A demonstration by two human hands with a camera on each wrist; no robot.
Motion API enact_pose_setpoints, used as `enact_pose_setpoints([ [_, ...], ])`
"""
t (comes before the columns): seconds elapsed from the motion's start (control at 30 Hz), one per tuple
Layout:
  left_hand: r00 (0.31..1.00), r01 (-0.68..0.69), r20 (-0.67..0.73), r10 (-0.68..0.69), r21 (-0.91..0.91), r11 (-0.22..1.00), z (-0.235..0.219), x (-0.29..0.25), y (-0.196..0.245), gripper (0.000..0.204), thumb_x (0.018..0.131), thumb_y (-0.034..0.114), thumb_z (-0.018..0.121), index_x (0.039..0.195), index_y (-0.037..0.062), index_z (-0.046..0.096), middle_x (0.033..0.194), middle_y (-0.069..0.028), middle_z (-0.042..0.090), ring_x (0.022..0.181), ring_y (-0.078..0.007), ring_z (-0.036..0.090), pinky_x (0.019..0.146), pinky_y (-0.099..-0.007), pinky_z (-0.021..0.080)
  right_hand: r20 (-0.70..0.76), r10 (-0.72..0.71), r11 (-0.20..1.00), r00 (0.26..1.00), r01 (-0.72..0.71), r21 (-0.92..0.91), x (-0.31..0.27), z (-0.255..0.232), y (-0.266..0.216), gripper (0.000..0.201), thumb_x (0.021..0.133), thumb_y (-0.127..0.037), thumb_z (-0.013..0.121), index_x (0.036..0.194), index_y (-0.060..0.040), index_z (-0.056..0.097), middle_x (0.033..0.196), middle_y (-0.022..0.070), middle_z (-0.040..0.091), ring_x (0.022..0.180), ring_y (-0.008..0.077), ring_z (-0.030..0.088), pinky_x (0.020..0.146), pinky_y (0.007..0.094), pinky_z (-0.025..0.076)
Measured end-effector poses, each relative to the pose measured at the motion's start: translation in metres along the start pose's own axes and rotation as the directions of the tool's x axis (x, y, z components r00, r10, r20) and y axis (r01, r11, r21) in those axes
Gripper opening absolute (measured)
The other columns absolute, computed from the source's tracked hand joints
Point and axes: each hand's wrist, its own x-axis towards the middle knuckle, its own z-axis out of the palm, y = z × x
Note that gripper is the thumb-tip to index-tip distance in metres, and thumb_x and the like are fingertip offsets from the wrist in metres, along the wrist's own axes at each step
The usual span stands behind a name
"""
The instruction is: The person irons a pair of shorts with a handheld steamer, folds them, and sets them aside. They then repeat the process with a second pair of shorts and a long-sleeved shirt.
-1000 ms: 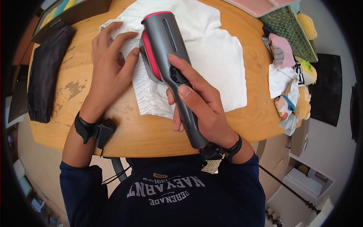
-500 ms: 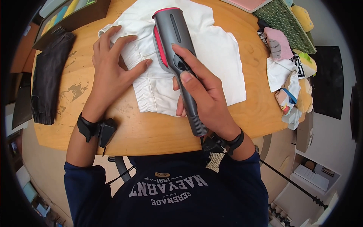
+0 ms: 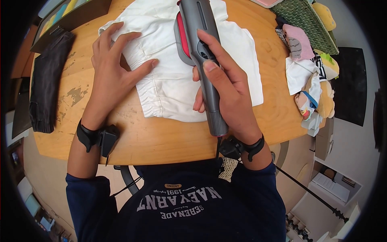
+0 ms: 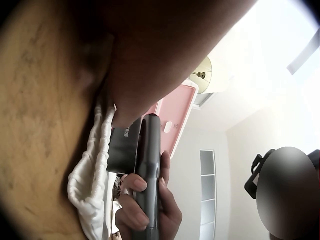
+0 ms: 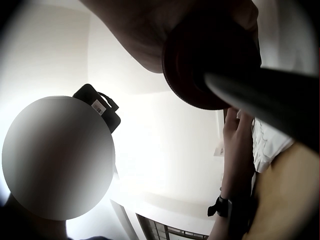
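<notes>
A white garment (image 3: 169,88) with a gathered elastic edge lies on the wooden table. My right hand (image 3: 229,84) grips the handle of a dark grey appliance (image 3: 204,52) with a red-edged plate, which is over the middle of the garment in the head view. In the left wrist view the appliance (image 4: 150,165) shows upright in the fingers of that hand (image 4: 150,205). My left hand (image 3: 115,66) rests at the garment's left part, fingers spread and bent, thumb by the waistband. The appliance's underside is hidden in the head view.
Folded dark trousers (image 3: 50,84) lie at the table's left side, below a dark box (image 3: 72,24). At the right are a green woven basket (image 3: 308,26) and a pile of small clothes (image 3: 306,76). A cord (image 3: 219,147) hangs from the appliance's handle end.
The right hand has moved the appliance rightward and toward the table's far side across the garment. The left thumb has spread away from the fingers, and the hand stays by the garment's left part.
</notes>
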Motion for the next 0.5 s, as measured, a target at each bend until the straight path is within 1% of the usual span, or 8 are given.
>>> enact_pose_setpoints([
  [0.2,1.000,-0.010,-0.006,0.010,0.011,1.000,0.000,0.000,-0.001,0.059,0.073,0.037,0.087,0.124,0.0142,0.068,0.147,-0.0157,0.045,0.137,-0.0387,0.036,0.113,-0.0508,0.029,-0.022,-0.011,1.000,1.000,0.011,-0.009,0.004,-0.004,-0.001,0.050,0.107,-0.018,0.044,0.156,-0.0098,0.041,0.092,0.0087,0.062,0.053,0.0115,0.063,0.049,0.0222,0.050],
  [0.27,1.000,-0.007,-0.008,0.007,0.006,1.000,0.000,0.000,-0.001,0.059,0.073,0.037,0.087,0.124,0.0142,0.068,0.147,-0.0156,0.045,0.137,-0.0387,0.036,0.113,-0.0508,0.029,-0.047,-0.030,0.999,0.998,0.032,0.035,0.006,-0.006,0.001,0.046,0.107,-0.020,0.048,0.153,-0.0151,0.047,0.087,0.0054,0.059,0.053,0.0118,0.063,0.048,0.0236,0.052],
  [0.5,1.000,-0.010,0.001,0.010,0.007,1.000,0.000,-0.001,-0.002,0.058,0.074,0.038,0.087,0.124,0.0143,0.068,0.148,-0.0155,0.044,0.138,-0.0385,0.035,0.113,-0.0508,0.028,-0.093,-0.052,0.998,0.994,0.054,0.018,0.009,-0.011,0.001,0.047,0.107,-0.020,0.048,0.153,-0.0153,0.046,0.087,0.0058,0.060,0.053,0.0132,0.065,0.048,0.0245,0.054],
])
